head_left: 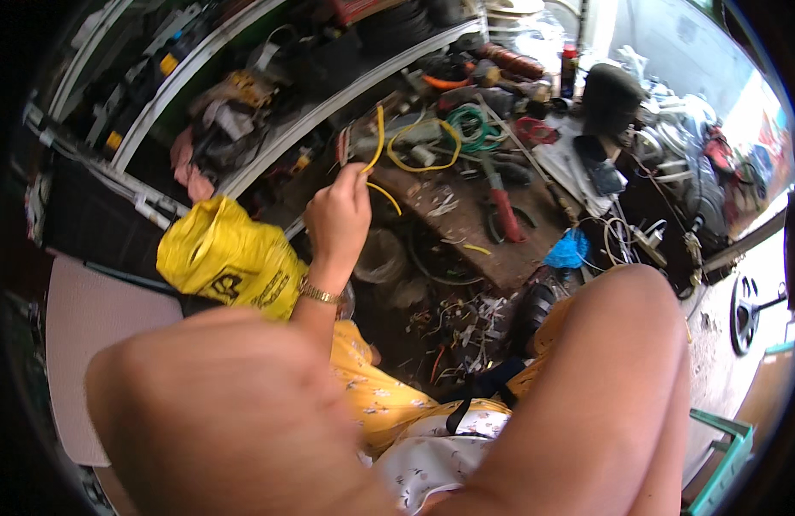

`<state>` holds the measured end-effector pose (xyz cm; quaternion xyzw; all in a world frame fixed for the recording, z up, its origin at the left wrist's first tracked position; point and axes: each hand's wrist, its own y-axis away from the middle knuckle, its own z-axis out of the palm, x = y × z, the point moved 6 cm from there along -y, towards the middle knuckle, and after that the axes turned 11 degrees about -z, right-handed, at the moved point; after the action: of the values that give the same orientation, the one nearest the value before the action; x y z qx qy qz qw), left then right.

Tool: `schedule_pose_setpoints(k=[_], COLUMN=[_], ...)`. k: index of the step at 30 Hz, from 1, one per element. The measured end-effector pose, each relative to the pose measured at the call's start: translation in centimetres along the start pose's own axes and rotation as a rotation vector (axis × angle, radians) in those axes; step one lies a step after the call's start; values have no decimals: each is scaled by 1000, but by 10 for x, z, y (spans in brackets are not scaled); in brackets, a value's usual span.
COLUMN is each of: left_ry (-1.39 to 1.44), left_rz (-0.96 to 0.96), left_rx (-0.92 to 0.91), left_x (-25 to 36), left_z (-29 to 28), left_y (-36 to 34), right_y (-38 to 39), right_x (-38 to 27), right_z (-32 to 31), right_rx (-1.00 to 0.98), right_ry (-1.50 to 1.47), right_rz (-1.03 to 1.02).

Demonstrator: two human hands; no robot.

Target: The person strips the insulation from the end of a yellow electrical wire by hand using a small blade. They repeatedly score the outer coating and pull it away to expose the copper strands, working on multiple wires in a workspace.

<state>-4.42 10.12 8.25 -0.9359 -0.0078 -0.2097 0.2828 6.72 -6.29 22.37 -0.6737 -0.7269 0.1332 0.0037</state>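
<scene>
My left hand (350,193), with a watch (320,294) on the wrist, is closed on a piece of yellow wire (378,138); a curved length also shows right of my fingers. A blurred mass of bare skin (217,396) fills the lower left, close to the camera; I cannot make out whether it is my right hand. Beyond the wire lie a yellow wire loop (423,166), coiled green wire (470,127) and a red-handled tool (506,215) on a cluttered brown board (440,211). A short yellow piece (476,249) lies near the board's front edge.
A yellow sack (234,258) stands left of my arm, below cluttered metal-framed shelves (303,116). Scraps (449,335) litter the floor between my legs. My bare leg (604,361) fills the lower right. Bagged items (690,163), a blue plastic bag (567,247) and a green frame (728,447) are rightward.
</scene>
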Motion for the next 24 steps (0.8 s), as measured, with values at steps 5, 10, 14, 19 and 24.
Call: schedule_pose_setpoints(k=[5, 10, 14, 19, 24], left_ry=[36, 317, 490, 868, 1075], left_rz=[-101, -185, -254, -405, -439], left_rx=[-104, 6, -106, -358, -468], left_x=[-7, -44, -51, -53, -38], left_z=[7, 4, 23, 46, 49], left_y=[-7, 0, 2, 18, 26], right_y=[22, 143, 232, 228, 244], right_x=[30, 215, 277, 290, 300], right_z=[-5, 83, 214, 241, 228], right_rx=[81, 391, 211, 338, 1009], right_ry=[11, 42, 63, 33, -481], right_rz=[86, 951, 1415, 1347, 1250])
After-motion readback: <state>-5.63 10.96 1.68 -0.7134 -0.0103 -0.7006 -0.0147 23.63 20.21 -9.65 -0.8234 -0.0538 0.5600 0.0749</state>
